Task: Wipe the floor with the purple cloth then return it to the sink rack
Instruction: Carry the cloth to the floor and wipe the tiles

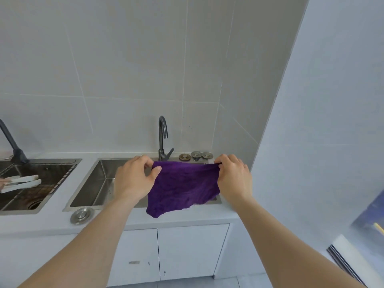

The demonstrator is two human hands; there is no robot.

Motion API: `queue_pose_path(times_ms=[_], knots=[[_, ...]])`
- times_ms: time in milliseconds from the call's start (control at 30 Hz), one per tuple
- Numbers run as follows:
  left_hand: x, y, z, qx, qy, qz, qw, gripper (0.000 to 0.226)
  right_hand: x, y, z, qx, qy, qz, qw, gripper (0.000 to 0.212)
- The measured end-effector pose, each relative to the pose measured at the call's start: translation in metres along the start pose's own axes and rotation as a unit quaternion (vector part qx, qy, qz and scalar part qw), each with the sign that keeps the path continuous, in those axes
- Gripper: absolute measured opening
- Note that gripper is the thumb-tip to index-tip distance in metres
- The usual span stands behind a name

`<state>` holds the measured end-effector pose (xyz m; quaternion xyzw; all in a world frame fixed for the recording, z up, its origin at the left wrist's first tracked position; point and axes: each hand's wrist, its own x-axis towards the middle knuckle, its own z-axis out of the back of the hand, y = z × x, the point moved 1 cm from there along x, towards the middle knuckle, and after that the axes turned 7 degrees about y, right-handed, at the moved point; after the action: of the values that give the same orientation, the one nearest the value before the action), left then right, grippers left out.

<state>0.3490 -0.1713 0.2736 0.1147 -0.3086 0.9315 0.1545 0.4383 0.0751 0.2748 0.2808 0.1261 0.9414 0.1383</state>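
- Head view: the left hand [134, 176] and right hand [233, 176] each pinch a top corner of the purple cloth [182, 187], stretching it flat.
- The cloth hangs over the steel sink [97, 183], in front of the tap [163, 138].
- Three drain plugs [196, 155] sit behind the sink on the counter [187, 217].

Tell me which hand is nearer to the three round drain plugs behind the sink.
Right. The right hand grips the purple cloth just in front of the plugs, beside the rightmost one. The left hand holds the cloth's other corner, left of the faucet.
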Motion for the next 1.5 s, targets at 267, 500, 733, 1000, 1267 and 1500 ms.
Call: queue_pose_path(times_ms=[267,500,733,1000,1267,1500], knots=[[-0.076,-0.019,-0.038,-0.006,0.01,0.012,1.0,0.017,-0.073,-0.048,0.009,0.01,0.051,-0.02,0.998,0.038],[-0.158,-0.006,-0.086,0.005,0.068,0.031,0.997,0.018,-0.154,-0.089,-0.011,0.025,0.102,-0.043,0.994,0.037],[-0.215,0.031,-0.133,0.003,0.128,0.053,0.99,0.018,-0.224,-0.109,-0.047,0.009,0.166,-0.078,0.983,0.04],[-0.249,0.112,-0.205,-0.026,0.204,0.084,0.975,0.017,-0.292,-0.111,-0.124,-0.01,0.226,-0.124,0.966,0.034],[-0.301,0.209,-0.29,-0.043,0.277,0.126,0.951,0.016,-0.379,-0.114,-0.226,-0.025,0.278,-0.187,0.942,0.034],[-0.366,0.275,-0.366,-0.029,0.33,0.15,0.931,0.017,-0.47,-0.135,-0.304,-0.014,0.324,-0.213,0.922,0.031]])
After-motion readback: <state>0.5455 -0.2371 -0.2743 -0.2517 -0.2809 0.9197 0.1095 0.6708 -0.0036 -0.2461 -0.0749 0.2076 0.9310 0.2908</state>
